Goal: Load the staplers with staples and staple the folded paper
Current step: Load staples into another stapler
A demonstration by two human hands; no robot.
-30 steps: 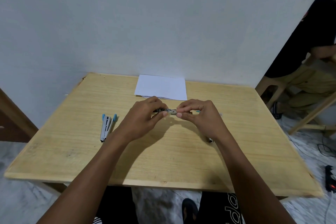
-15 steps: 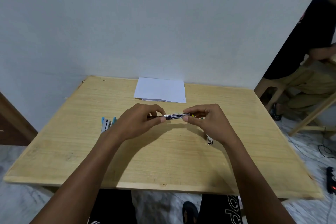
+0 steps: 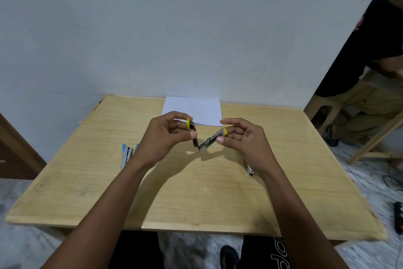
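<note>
Stapler point(image 3: 209, 140) newly V-shaped between two grips point(image 3: 165, 137) point(image 3: 242, 140)

Yellow-ended stapler point(image 3: 208, 139) is held above the table point(image 3: 196, 199), hinged open into a V with the hinge pointing down. Left hand point(image 3: 162, 137) pinches one arm, right hand point(image 3: 242, 140) pinches the other. Blue stapler point(image 3: 126, 155) lies on the table by the left wrist. Small metal piece point(image 3: 250, 170) is half hidden behind the right wrist, can't identify. Folded paper point(image 3: 194, 110) lies at the far edge, against the wall.
</note>
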